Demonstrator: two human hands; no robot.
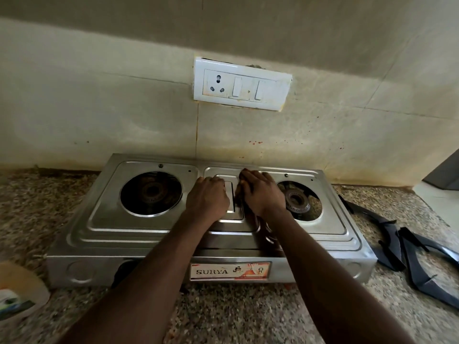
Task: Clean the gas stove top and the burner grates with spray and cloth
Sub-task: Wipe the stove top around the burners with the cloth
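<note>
A steel two-burner gas stove (149, 234) stands on the counter against the wall, its grates taken off. The left burner (151, 192) and right burner (298, 202) sit bare in their round openings. Both my hands lie on the raised centre panel between the burners. My left hand (207, 197) rests there palm down, its fingertips hidden. My right hand (260, 192) lies flat with its fingers stretched toward the back edge. A dark patch shows under its thumb side; I cannot tell whether that is a cloth. Two black burner grates (402, 242) lie on the counter right of the stove.
A blurred pale bottle with a label (17, 291) sits at the lower left on the speckled granite counter (223, 316). A white socket and switch plate (242, 85) is on the stained tiled wall above the stove. A dark object (444, 175) fills the right edge.
</note>
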